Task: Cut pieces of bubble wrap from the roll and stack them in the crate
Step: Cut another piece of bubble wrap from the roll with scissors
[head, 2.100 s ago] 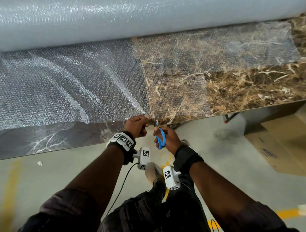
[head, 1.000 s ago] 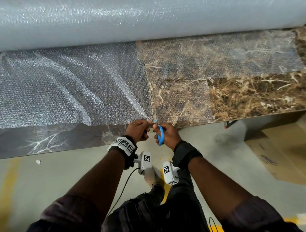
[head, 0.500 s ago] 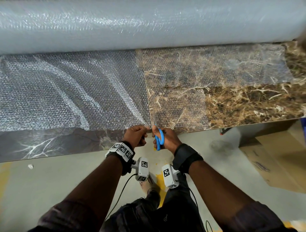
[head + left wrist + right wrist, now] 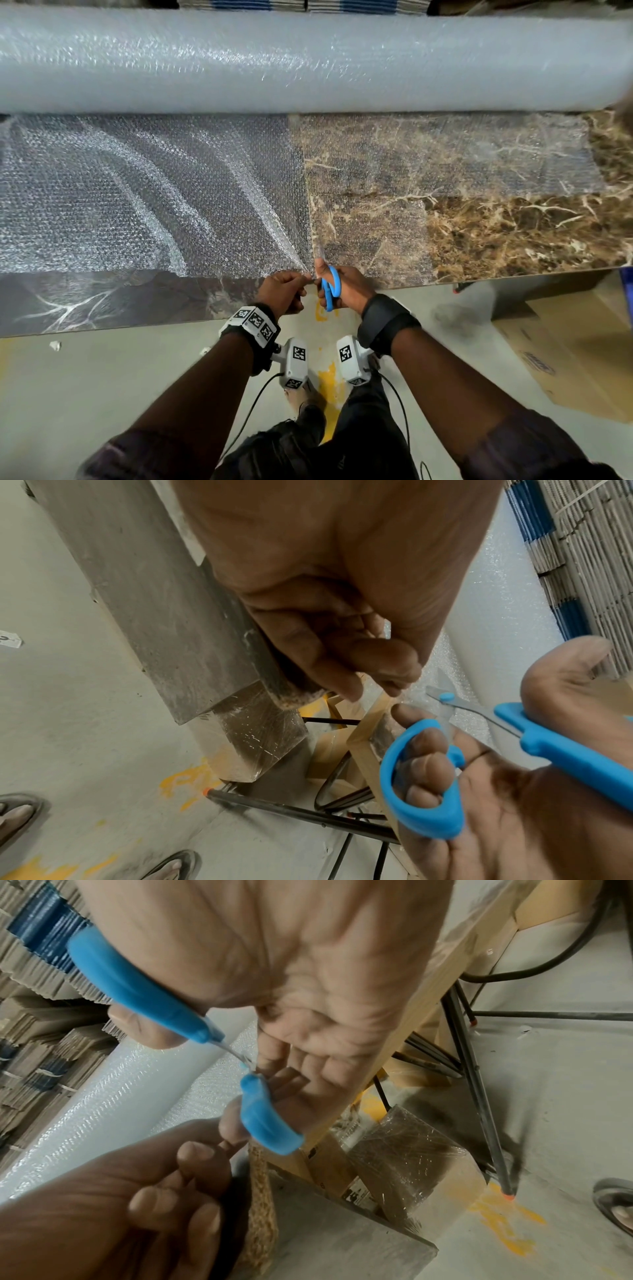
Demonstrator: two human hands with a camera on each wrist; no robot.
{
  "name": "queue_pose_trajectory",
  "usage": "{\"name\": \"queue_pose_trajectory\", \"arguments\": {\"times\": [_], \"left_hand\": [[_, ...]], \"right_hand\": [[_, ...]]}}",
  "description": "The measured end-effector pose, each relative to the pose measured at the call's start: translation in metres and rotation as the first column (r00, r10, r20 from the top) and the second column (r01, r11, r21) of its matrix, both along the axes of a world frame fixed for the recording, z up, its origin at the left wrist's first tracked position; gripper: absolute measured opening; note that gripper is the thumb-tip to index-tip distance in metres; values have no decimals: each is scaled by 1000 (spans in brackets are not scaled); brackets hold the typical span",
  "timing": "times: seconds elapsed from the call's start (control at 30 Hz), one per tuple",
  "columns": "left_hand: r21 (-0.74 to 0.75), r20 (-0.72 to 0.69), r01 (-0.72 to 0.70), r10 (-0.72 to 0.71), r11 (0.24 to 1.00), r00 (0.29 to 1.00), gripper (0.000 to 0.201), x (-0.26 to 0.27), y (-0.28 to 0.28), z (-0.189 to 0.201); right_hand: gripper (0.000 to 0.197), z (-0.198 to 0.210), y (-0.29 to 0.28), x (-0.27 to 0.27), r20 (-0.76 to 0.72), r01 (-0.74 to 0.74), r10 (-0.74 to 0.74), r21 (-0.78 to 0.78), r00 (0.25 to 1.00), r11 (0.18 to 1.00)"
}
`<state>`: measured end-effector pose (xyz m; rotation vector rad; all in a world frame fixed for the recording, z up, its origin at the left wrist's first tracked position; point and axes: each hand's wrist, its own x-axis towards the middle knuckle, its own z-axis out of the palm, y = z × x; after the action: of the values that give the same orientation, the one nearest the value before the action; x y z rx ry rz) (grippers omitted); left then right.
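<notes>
Head view: I stood at the near edge of the long brown marble-patterned table (image 4: 513, 233).
Roll: the big white cylinder of bubble wrap (image 4: 308, 61) lay across the far side of the table.
Sheet: the clear unrolled bubble wrap sheet (image 4: 137, 192) spread from the roll to the near edge, rippled on my left.
Left hand: my left hand (image 4: 282, 291) pinched the sheet's near edge, fingers curled on it.
Right hand: my right hand (image 4: 346, 289), just beside the left, gripped the blue-handled metal scissors (image 4: 330, 286), thumb and fingers through the loops.
Blades: parted, tips at the sheet's edge.
Floor: flattened brown cardboard (image 4: 575, 349) lay to my right.
Crate: not seen.
</notes>
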<state>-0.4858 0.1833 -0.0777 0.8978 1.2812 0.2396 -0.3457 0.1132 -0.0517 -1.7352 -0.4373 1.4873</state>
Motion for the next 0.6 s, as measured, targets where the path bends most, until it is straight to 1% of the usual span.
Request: {"name": "queue_pose_trajectory", "arguments": {"times": [0.1, 0.23, 0.33, 0.4, 0.53, 0.6], "left_hand": [[-10, 5, -14, 14, 1000, 1000, 30, 1, 0, 0], [2, 5, -13, 13, 1000, 1000, 23, 2, -1, 1], [6, 10, -13, 13, 1000, 1000, 25, 2, 0, 1], [8, 9, -8, 8, 1000, 1000, 26, 2, 0, 0], [12, 3, -9, 9, 1000, 1000, 24, 2, 0, -1], [7, 3, -16, 16, 1000, 1000, 22, 3, 0, -1]], "right_hand": [[65, 0, 4, 0, 1, 13, -13, -20, 1000, 1000], [69, 0, 10, -1, -7, 33, -33, -43, 999, 999], [56, 3, 12, 0, -14, 53, -54, -36, 998, 998], [52, 2, 12, 1, 7, 52, -52, -32, 999, 998], [56, -1, 11, 0, 81, 46, -44, -14, 996, 999], [53, 1, 10, 0, 98, 43, -43, -1, 994, 999]]}}
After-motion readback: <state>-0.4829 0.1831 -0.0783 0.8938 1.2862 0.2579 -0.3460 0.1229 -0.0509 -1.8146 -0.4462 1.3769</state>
